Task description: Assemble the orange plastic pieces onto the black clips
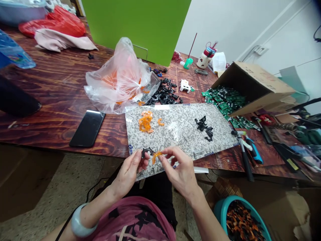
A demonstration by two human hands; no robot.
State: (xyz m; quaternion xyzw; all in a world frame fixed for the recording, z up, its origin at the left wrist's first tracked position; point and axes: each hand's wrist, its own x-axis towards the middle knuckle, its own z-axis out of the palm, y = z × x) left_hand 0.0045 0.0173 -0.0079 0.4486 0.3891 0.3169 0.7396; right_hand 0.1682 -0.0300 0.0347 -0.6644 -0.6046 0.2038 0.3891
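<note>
While left fingers pinch a black plastic arc, right fingers grip orange plastic.

A reddish-brown wood-grain table carries a speckled grey sheet near its edge, with a black phone lying just left of it. Behind them sit a knotted clear plastic bag, loose black plastic pieces, a pink cloth, and green packets spilling from a cardboard box on its side.

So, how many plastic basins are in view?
2: a teal basin of black and orange pieces at lower right, and a blue basin on the table's far left. Others may be hidden.
</note>
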